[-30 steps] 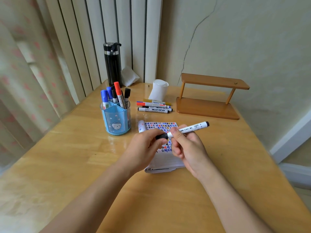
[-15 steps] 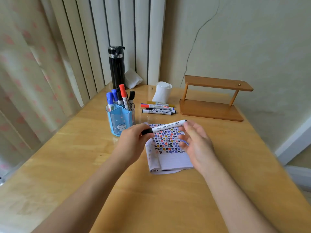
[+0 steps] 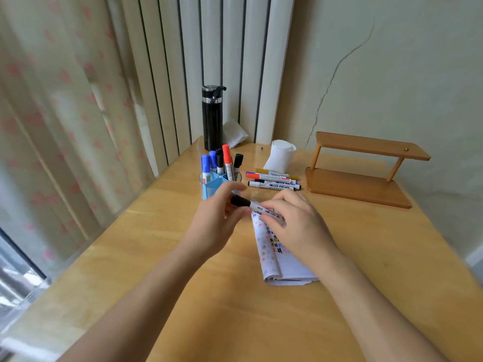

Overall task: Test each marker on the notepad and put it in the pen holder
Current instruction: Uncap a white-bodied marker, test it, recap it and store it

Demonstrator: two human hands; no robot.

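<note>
Pinching marker [image 3: 243,201], left hand [image 3: 215,226], right hand [image 3: 298,227]; print [image 3: 270,212] unreadable

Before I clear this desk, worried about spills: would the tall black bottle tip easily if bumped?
Probably: the black bottle is tall and narrow, so a knock high up could topple it. Its smooth round body would likely roll once down, and it stands close to the back edge of the table.
</note>
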